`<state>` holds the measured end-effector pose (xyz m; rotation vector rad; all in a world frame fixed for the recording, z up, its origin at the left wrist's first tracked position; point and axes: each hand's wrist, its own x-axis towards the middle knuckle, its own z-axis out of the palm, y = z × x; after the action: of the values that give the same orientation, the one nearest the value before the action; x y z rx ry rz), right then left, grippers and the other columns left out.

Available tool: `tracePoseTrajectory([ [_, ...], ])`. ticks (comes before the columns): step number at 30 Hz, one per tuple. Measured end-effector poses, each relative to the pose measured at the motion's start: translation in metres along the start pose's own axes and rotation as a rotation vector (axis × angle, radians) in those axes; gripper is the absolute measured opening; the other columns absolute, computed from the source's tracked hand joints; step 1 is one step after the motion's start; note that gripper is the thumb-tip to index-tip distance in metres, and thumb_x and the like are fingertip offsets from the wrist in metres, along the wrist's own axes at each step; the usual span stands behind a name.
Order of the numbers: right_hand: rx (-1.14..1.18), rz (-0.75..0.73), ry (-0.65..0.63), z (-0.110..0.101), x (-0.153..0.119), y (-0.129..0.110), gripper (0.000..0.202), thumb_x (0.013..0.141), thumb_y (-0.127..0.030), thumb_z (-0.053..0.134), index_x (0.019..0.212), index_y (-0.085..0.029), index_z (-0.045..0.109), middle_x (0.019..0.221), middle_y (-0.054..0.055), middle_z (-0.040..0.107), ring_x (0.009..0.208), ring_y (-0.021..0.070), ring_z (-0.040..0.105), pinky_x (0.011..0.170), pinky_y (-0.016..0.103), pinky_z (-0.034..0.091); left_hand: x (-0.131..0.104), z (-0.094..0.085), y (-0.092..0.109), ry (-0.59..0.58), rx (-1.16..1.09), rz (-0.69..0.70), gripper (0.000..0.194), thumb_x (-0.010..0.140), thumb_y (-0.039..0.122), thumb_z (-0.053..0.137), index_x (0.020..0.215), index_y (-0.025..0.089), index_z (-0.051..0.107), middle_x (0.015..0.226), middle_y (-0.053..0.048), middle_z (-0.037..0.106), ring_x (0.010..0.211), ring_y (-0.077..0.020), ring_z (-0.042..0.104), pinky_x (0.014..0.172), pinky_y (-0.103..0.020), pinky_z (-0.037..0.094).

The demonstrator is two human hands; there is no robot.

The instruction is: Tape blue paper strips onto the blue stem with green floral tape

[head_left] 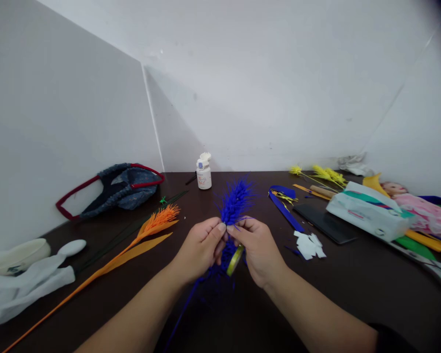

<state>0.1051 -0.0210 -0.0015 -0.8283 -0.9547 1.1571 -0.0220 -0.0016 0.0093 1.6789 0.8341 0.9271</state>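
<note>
A blue bristly wheat-like spike [237, 201] stands up between my two hands at the middle of the table. My left hand [202, 243] pinches its base between thumb and fingertips. From the other side, my right hand [259, 247] closes its fingers at the same spot, the thumbs almost touching. A yellow-green roll of tape [235, 260] hangs just under the right fingers. More blue bristles and a thin blue stem run down below my hands, partly hidden by them.
An orange spike with leaves [161, 219] lies left, near a denim item with red trim [127, 189]. A white bottle [204, 177] stands behind. On the right are white paper pieces [307, 246], a black flat object [323, 223] and a tissue pack [367, 211].
</note>
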Motion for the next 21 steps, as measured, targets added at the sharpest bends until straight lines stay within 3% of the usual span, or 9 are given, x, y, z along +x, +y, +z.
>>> tracePoseTrajectory([
  [7,0.057,0.038,0.03,0.001,-0.001,-0.005,0.013,0.059,-0.015,0.067,0.055,-0.016,0.054,0.049,-0.007,0.048,0.047,0.007,0.037,0.048,0.022,0.03,-0.002,0.004,-0.003,-0.023,-0.024,0.039,0.03,0.085,0.044,0.044,0.068,0.019,0.047,0.044,0.008,0.038,0.036,-0.0068,0.038,0.038,-0.019,0.036],
  [11,0.023,0.026,0.05,0.004,-0.004,-0.009,0.015,0.061,-0.014,0.064,0.052,-0.017,0.051,0.047,-0.006,0.049,0.046,0.0073,0.04,0.048,0.022,0.031,-0.002,0.008,-0.002,-0.005,-0.147,-0.03,0.033,0.085,0.044,0.045,0.063,0.018,0.046,0.039,0.009,0.033,0.03,-0.0058,0.031,0.036,-0.02,0.035],
  [15,0.022,0.04,0.007,0.004,-0.004,-0.011,0.016,0.062,-0.015,0.062,0.052,-0.017,0.049,0.046,-0.006,0.051,0.043,0.0086,0.046,0.047,0.024,0.036,-0.002,0.009,0.004,-0.037,-0.239,-0.08,0.033,0.086,0.042,0.043,0.066,0.016,0.052,0.038,0.009,0.036,0.03,-0.004,0.026,0.041,-0.021,0.037],
  [18,0.017,0.07,-0.04,0.002,-0.004,-0.011,0.014,0.065,-0.019,0.063,0.058,-0.017,0.051,0.049,-0.005,0.054,0.038,0.0079,0.047,0.043,0.023,0.036,-0.003,0.007,0.007,-0.016,-0.213,-0.073,0.033,0.086,0.04,0.042,0.066,0.016,0.05,0.043,0.005,0.047,0.033,-0.0045,0.032,0.042,-0.019,0.033],
  [21,0.038,0.12,-0.115,0.0,-0.004,-0.013,0.012,0.066,-0.021,0.065,0.065,-0.017,0.054,0.053,-0.005,0.057,0.039,0.0077,0.049,0.043,0.022,0.038,-0.001,0.003,0.007,0.031,-0.154,-0.068,0.032,0.085,0.04,0.043,0.064,0.017,0.048,0.039,0.005,0.044,0.034,-0.0067,0.037,0.041,-0.019,0.03],
])
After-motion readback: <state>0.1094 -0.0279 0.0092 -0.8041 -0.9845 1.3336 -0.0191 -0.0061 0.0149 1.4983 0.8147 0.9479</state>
